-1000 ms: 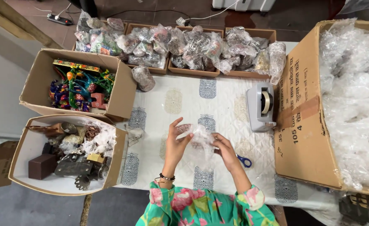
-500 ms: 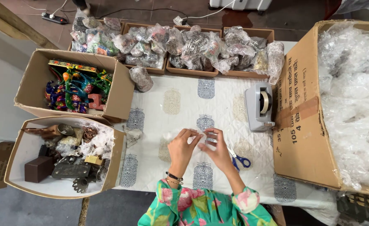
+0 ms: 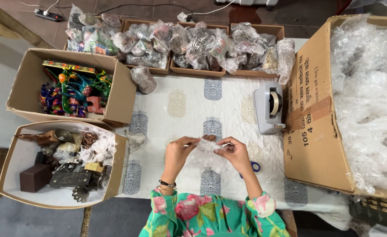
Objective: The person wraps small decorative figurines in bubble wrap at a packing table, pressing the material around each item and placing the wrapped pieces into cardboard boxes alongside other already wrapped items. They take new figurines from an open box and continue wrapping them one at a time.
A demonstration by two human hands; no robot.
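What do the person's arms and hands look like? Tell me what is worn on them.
Both hands are bare, with no gloves. The left hand has a dark band and thin bangles at the wrist. The right hand shows nothing on its wrist. Both arms come out of loose green sleeves printed with pink flowers, which end above the wrists.

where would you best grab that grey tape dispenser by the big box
Grip the tape dispenser across its long grey sides, coming from above. It sits flat with the roll upright in the middle, and the big cardboard box crowds its right side.
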